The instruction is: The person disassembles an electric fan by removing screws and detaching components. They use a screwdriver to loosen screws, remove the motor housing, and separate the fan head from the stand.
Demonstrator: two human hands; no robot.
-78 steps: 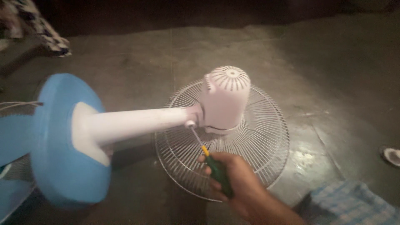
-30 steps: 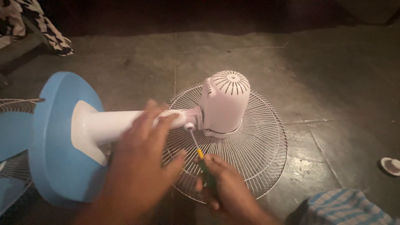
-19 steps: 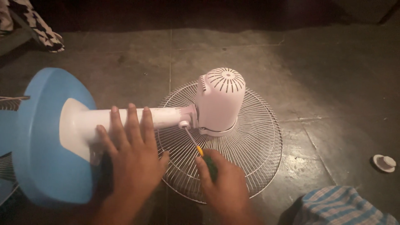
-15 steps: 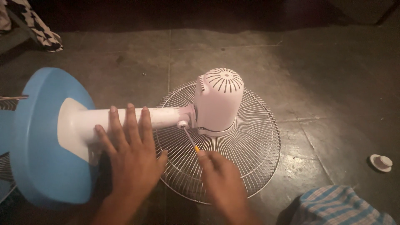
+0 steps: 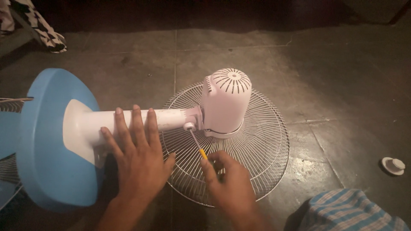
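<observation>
A pedestal fan lies on the floor: its white motor housing (image 5: pixel 227 100) stands on the round wire guard (image 5: pixel 261 145), and its white pole (image 5: pixel 171 119) runs left to a round blue base (image 5: pixel 43 141). My left hand (image 5: pixel 137 158) presses flat on the pole, fingers spread. My right hand (image 5: pixel 229 184) grips a screwdriver (image 5: pixel 198 146) with a yellow collar. The thin shaft slants up to a white knob (image 5: pixel 189 126) at the neck joint, with the tip touching it.
A small white cap (image 5: pixel 393 165) lies on the floor at the right. Blue checked cloth (image 5: pixel 351 211) covers my knee at the lower right. Patterned fabric (image 5: pixel 43 32) sits at the far left, and a blue blade with a second guard (image 5: pixel 8 141) lies behind the base.
My left hand came in from the lower left and settled flat on the pole. My right hand stayed on the screwdriver, turning slightly, with the tip kept at the knob.
</observation>
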